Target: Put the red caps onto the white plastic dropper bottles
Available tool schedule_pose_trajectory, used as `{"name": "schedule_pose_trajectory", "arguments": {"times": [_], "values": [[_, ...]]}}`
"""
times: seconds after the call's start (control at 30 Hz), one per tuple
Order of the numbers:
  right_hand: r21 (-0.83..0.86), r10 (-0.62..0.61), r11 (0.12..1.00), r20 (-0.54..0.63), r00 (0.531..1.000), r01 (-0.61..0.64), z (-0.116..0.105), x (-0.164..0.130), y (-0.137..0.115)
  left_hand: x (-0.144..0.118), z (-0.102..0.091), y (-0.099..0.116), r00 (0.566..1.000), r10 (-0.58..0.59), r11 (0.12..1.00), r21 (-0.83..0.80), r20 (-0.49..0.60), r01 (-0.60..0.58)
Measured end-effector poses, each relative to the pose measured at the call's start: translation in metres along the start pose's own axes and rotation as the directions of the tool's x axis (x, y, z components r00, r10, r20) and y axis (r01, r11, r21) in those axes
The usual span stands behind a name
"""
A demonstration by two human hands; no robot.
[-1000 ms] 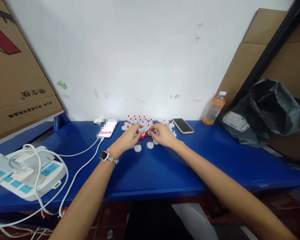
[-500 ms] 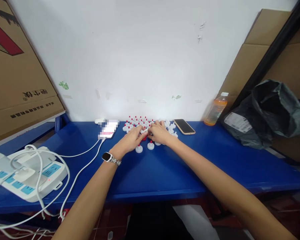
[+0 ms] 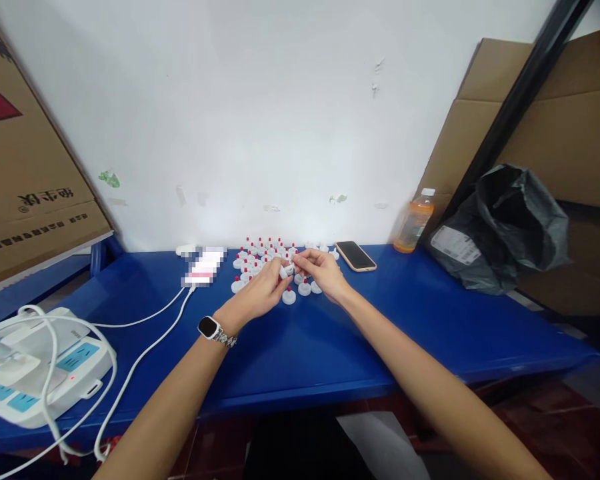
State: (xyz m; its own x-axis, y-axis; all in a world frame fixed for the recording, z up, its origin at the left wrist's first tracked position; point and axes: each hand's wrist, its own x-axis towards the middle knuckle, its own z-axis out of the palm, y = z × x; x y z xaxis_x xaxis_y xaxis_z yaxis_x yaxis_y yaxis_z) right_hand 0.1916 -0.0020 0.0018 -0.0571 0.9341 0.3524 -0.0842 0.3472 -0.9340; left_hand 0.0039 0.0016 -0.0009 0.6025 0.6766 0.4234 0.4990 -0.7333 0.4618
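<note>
My left hand (image 3: 264, 291) is closed round a white nozzle cap (image 3: 285, 271), which it holds tilted just above the table. My right hand (image 3: 326, 272) meets it from the other side, thumb and fingers pinched at the cap's narrow end. A speck of red shows at those fingertips, seemingly a small red tip cap (image 3: 294, 257); the fingers partly hide it. Around and behind both hands stand many white caps with red tips (image 3: 260, 245). In front of the hands stands one such cap (image 3: 289, 297). Plain white caps (image 3: 334, 254) lie behind my right hand.
A phone (image 3: 356, 256) lies right of the caps, near an orange drink bottle (image 3: 414, 223) and a dark plastic bag (image 3: 500, 233). On the left are a charging phone (image 3: 205, 265), a power strip (image 3: 45, 373) with loose cables, and a cardboard box (image 3: 35, 153). A wall backs the blue table (image 3: 305, 360).
My right hand has come up from among the caps, and its fingertips now meet the cap in my left hand. The view has turned slightly right.
</note>
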Motion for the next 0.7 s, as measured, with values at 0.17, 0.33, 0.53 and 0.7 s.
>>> {"name": "schedule_pose_trajectory", "arguments": {"times": [0.17, 0.33, 0.53, 0.7], "values": [[0.101, 0.036, 0.994, -0.044, 0.998, -0.032, 0.005, -0.002, 0.001, 0.0, -0.001, 0.006, 0.999, 0.013, 1.0, -0.011, 0.031, -0.013], [0.158, 0.029, 0.987, -0.104, 0.994, -0.013, 0.01, -0.003, 0.003, 0.001, 0.001, 0.011, 1.0, 0.024, 1.0, -0.013, 0.008, -0.024], [0.037, -0.058, 0.997, -0.072, 0.996, 0.061, 0.017, -0.005, 0.001, 0.0, 0.001, 0.006, 0.999, 0.04, 0.996, -0.077, 0.024, -0.038], [-0.142, -0.131, 0.982, -0.011, 0.991, 0.128, 0.013, 0.004, 0.007, 0.005, -0.002, -0.007, 0.998, -0.01, 0.999, 0.03, -0.066, 0.012]]}}
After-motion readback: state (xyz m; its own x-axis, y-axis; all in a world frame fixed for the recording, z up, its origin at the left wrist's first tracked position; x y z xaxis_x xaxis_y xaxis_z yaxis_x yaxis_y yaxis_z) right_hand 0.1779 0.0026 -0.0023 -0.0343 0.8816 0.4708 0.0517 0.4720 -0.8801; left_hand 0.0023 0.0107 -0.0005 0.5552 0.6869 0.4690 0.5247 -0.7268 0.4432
